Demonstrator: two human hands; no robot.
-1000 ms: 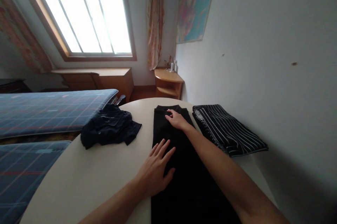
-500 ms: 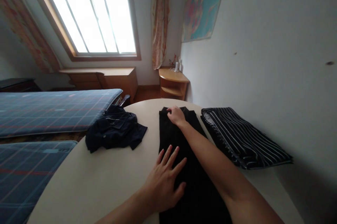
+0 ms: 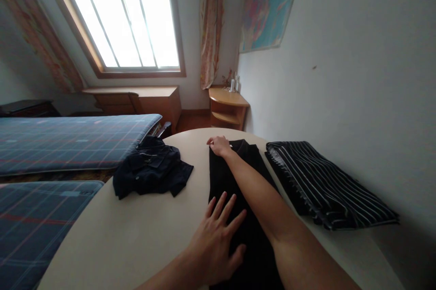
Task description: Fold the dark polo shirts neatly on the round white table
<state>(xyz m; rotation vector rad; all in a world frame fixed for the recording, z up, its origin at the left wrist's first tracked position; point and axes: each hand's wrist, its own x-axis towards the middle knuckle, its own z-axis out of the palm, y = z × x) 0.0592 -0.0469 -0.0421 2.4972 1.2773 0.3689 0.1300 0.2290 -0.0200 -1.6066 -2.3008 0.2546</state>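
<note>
The left hand (image 3: pixel 218 240) is lying spread wide and palm down across the left edge of a black garment (image 3: pixel 223 176), holding nothing. The right hand (image 3: pixel 220 145) is bending its fingers over the garment's far left corner; whether it is gripping cloth, I cannot tell. The garment, matte and smooth, is forming a long, straight-sided strip, running from near the far rounded edge of the pale, smooth table (image 3: pixel 146 231) toward the near side. A collar-like fold is showing at its far end. Near the table's left edge, a navy garment (image 3: pixel 153 167) is lying crumpled, with a buttoned pocket. Along the right edge, a fringed cloth with white stripes (image 3: pixel 327 185) is lying folded. Compared with half a second earlier, the right hand is sitting farther left, and the left hand is keeping its place.
</note>
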